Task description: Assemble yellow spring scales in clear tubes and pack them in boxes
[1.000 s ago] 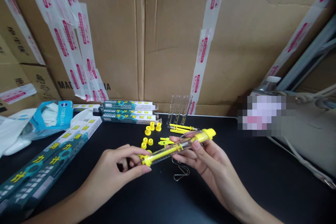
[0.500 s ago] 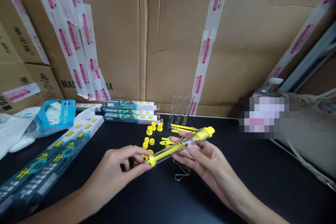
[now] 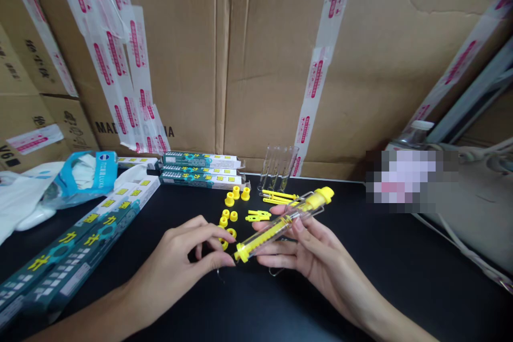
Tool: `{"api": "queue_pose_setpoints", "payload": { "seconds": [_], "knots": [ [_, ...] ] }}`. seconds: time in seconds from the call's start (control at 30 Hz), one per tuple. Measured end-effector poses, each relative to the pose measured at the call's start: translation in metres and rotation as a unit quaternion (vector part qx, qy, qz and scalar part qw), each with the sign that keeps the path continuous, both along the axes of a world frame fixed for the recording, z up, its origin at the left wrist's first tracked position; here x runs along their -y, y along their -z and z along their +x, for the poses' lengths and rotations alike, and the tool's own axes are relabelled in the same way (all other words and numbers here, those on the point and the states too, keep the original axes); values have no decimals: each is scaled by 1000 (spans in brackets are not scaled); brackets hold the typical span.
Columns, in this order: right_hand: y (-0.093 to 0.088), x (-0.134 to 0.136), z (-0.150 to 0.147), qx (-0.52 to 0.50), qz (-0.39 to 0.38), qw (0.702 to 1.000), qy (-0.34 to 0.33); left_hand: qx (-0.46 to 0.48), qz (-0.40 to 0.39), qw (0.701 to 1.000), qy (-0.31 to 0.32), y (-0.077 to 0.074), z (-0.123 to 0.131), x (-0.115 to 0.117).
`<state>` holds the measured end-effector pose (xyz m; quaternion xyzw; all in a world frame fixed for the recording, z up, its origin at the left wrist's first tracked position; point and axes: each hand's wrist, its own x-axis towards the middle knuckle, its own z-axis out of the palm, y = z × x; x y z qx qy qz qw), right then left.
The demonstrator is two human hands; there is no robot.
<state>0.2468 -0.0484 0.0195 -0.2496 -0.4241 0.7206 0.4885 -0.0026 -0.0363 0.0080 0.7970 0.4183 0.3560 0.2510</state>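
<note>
Carton [image 3: 272, 80]: 12 o'clock from the tube [image 3: 282, 223], behind the black table [image 3: 328, 299].
Long boxes [image 3: 91, 241]: 9 o'clock, side by side.
Right hand [image 3: 310, 238]: 4 o'clock, gripping the tube's upper half.
Left hand [image 3: 190, 248]: 8 o'clock, thumb and forefinger slightly apart just beside the lower end; whether it pinches anything, I can't tell.
Tube: clear, yellow-ended, tilted, above the table between both hands.
Caps [image 3: 229, 200]: 10 o'clock, yellow, on the table.

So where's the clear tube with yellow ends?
In the head view, the tube is just right of centre, in the right hand, its lower end beside the left hand.
</note>
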Motion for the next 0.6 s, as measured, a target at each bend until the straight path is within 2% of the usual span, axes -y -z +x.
{"api": "queue_pose_setpoints", "payload": {
  "seconds": [0.1,0.17,0.23,0.33,0.47,0.6],
  "knots": [
    [-1,-1,2,-2,5,1000,16,-48,44,997,-31,-15,-5,-9],
    [-1,-2,3,-2,6,1000,26,-110,126,984,-64,-29,-12,-26],
    [-1,-2,4,2,4,999,34,-209,210,949,-107,-42,-23,-52],
    [-1,-3,5,8,0,999,35,-258,225,929,-141,-54,-43,-100],
    [0,-2,4,10,-4,1000,29,-317,207,905,-192,-51,-69,-151],
    [-1,-2,3,10,1,999,31,-350,153,889,-253,-37,-85,-174]
  ]
}}
